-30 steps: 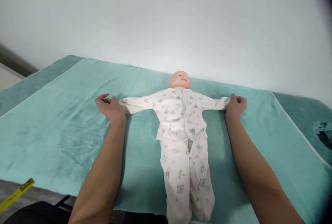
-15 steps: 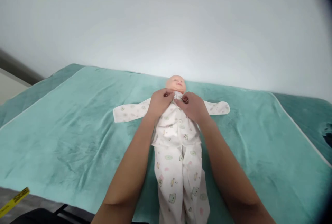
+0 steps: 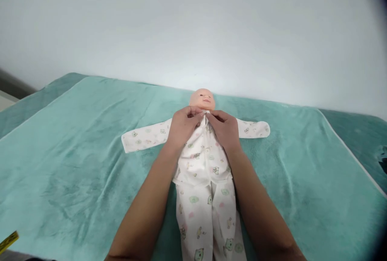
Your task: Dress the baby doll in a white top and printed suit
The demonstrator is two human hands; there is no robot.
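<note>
A baby doll [image 3: 202, 99] lies on its back on a teal blanket [image 3: 75, 152], head toward the wall. It wears a white printed top [image 3: 203, 158] and matching trousers [image 3: 208, 216], with both sleeves spread out sideways. My left hand [image 3: 182, 126] and my right hand [image 3: 224, 128] rest on the doll's upper chest, just below its chin. The fingers of both hands pinch the top's neckline where its two front edges meet.
A plain white wall rises right behind the doll's head. The blanket covers a wide flat surface whose darker teal edge [image 3: 359, 132] shows at the right. A yellow strip [image 3: 8, 241] pokes in at the bottom left corner.
Both hands left the ends of the doll's sleeves and came together at its neckline, where their fingers have closed on the fabric. The view has shifted slightly.
</note>
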